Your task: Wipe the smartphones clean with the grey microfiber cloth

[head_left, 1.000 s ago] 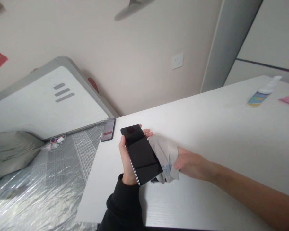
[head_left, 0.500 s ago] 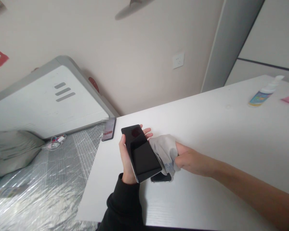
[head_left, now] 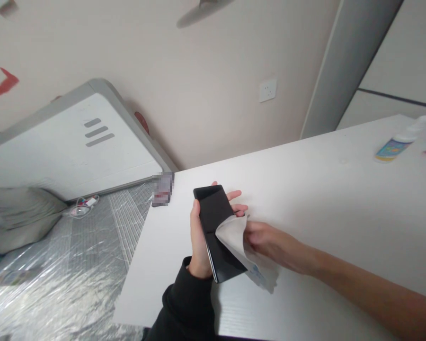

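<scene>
A black phone [head_left: 213,208], screen dark and facing up, a slim silvery side showing, is held over the white tabletop [head_left: 323,189], nearer its left edge, lower end toward the front edge. A thin, pale grey cloth [head_left: 233,231], creased, overlaps the phone's right side, its blue-printed part trailing toward the tabletop's front edge.

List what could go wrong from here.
1. The black phone could slip: the left hand supports it from beneath, with some fingertips sticking out past its far side rather than curled over the screen.
2. The grey cloth drapes across the phone's side edge, so a tug by the right hand might twist the phone.
3. The other phone lies at the table edge; a bump could knock it off.
</scene>
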`<state>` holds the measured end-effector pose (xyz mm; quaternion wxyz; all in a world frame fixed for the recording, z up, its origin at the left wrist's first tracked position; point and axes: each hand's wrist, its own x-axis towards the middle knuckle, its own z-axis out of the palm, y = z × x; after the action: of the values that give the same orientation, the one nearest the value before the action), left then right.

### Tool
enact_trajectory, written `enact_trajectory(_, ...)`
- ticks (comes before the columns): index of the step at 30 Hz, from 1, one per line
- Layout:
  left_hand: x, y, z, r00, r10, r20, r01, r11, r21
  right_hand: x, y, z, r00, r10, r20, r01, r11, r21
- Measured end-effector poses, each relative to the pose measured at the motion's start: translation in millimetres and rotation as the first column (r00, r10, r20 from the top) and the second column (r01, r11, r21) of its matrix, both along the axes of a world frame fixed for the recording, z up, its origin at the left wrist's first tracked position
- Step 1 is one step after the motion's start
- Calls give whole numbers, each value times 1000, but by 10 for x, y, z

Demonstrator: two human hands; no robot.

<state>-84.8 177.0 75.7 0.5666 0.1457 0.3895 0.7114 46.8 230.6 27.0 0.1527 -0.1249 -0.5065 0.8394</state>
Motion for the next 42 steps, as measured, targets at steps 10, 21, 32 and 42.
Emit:
enact_trajectory(10,104,-41,-83,985,-47,-164,55,997,46,5,-55,139,970,-237,49,226,960,167)
enact_trajectory(21,69,-30,-128,985,-12,-170,24,997,71,-27,-66,146,992,-117,-54,124,983,136)
enact_trajectory(32,72,-67,-84,995,9,-100,-5,999,49,25,-63,150,996,-83,-19,85,976,199)
enact_trajectory(42,135,-25,-127,987,59,-147,-44,993,106,-71,-160,87,897,-442,18,363,757,543)
